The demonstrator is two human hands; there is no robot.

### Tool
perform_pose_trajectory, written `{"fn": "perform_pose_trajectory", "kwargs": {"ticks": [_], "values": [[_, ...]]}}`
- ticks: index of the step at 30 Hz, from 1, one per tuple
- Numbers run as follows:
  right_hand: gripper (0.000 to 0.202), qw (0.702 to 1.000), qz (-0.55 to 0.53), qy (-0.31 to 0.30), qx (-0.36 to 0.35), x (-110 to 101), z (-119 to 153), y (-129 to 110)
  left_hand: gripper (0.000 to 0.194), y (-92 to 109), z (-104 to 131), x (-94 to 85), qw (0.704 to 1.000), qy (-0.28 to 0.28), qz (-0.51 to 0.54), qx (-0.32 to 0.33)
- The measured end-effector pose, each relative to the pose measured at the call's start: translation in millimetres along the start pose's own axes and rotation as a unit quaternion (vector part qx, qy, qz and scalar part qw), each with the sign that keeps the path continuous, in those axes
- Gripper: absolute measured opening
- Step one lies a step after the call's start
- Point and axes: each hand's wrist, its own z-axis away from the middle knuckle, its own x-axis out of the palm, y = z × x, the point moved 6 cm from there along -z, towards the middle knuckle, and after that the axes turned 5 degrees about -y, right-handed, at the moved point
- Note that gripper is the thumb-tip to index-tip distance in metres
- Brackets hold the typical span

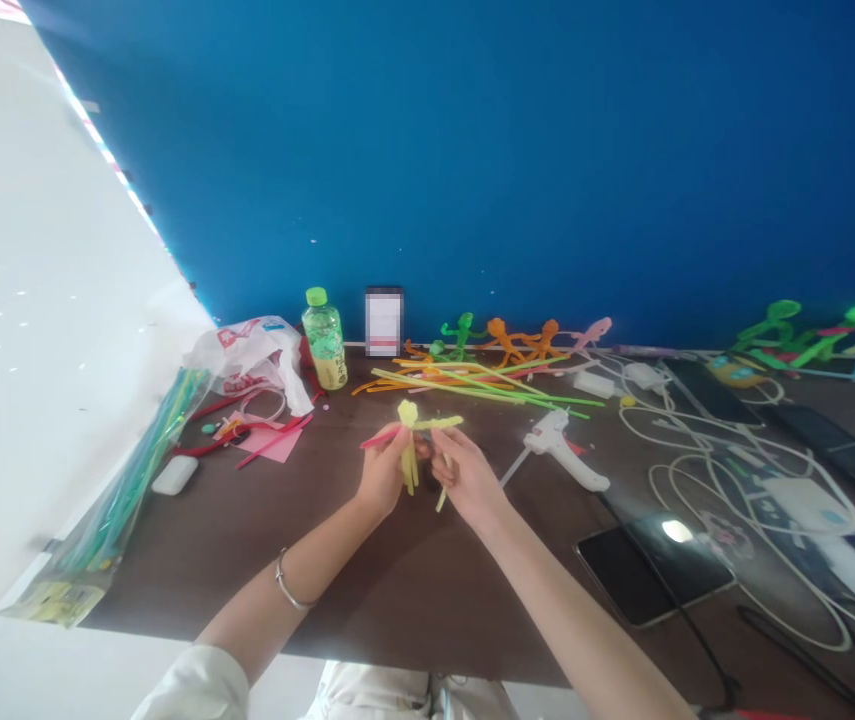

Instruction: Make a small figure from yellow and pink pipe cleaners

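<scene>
Both hands meet over the middle of the dark table around a yellow pipe-cleaner figure point(408, 413). My left hand point(382, 478) pinches its body, with yellow strands hanging below the fingers. A red strip pokes out to the left of that hand. My right hand point(464, 475) is closed on the figure's yellow arm, which stretches out to the right, and a loose yellow end sticks out beneath the fingers. Something small and dark shows between the hands, too blurred to name. Right of my right hand lies a white hot glue gun point(558, 445) with a glue stick beside it.
Loose pipe cleaners point(472, 380) lie behind my hands, before finished orange figures point(506, 342). A green-capped bottle point(326, 340) and plastic bag point(254, 355) stand back left. A bag of pipe cleaners point(134, 470) lies left. A dark phone point(637, 575) and white cables point(704, 500) spread right.
</scene>
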Motion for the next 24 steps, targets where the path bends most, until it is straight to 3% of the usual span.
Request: {"fn": "perform_pose_trajectory", "kwargs": {"ticks": [3,8,12,15,20,24], "values": [[0.022,1.000,0.012,-0.018,-0.005,-1,-2,4,0.018,-5,-2,-1.3,0.997,0.007,0.067,-0.037],[0.022,0.991,0.107,-0.019,-0.080,-3,-4,1,0.018,-15,-1,1.5,0.984,-0.003,0.135,-0.113],[0.017,0.949,0.262,-0.015,-0.177,-6,-5,-17,0.010,-21,-1,0.4,0.965,0.012,0.187,-0.182],[0.013,0.911,0.344,-0.063,-0.217,-5,-3,-28,0.010,-22,-2,0.5,0.950,-0.003,0.215,-0.228],[0.016,0.867,0.449,-0.158,-0.146,-3,1,-37,0.014,-18,-2,3.6,0.940,-0.075,0.182,-0.277],[0.020,0.785,0.573,-0.221,-0.077,2,1,-46,0.019,-13,-3,5.4,0.955,-0.145,0.046,-0.255]]}}
